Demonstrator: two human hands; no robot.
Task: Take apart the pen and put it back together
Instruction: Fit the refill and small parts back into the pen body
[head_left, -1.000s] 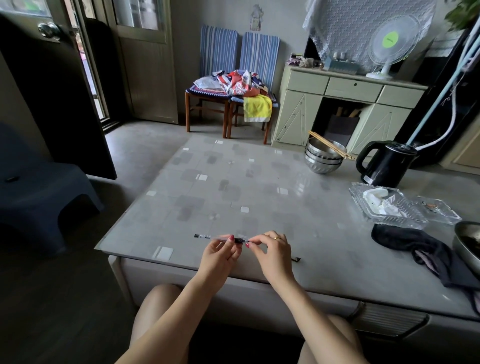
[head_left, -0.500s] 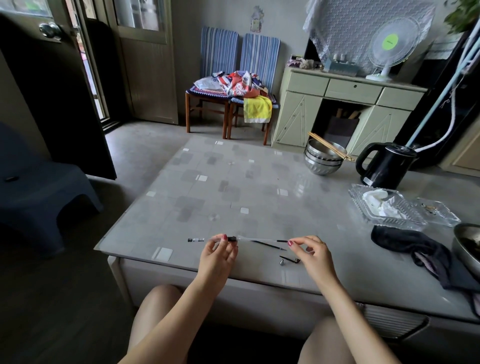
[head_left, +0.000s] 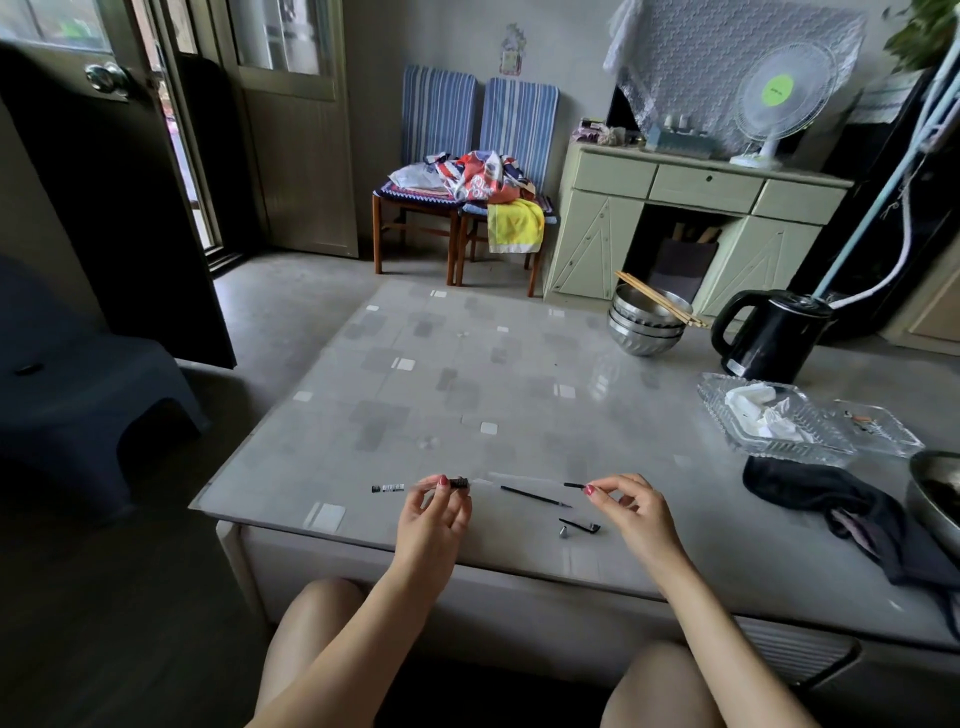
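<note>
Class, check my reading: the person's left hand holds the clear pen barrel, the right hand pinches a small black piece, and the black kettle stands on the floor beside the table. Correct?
Not quite. The head view shows the black kettle standing on the table, at its far right. The rest holds: the left hand holds the clear pen barrel, and the right hand pinches a small black piece.

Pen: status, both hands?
Left hand pinching barrel. Right hand pinching refill end. Loose parts on table. Nothing in the way.

Table: bowls back, kettle to their right, 2 trays in front of kettle
</note>
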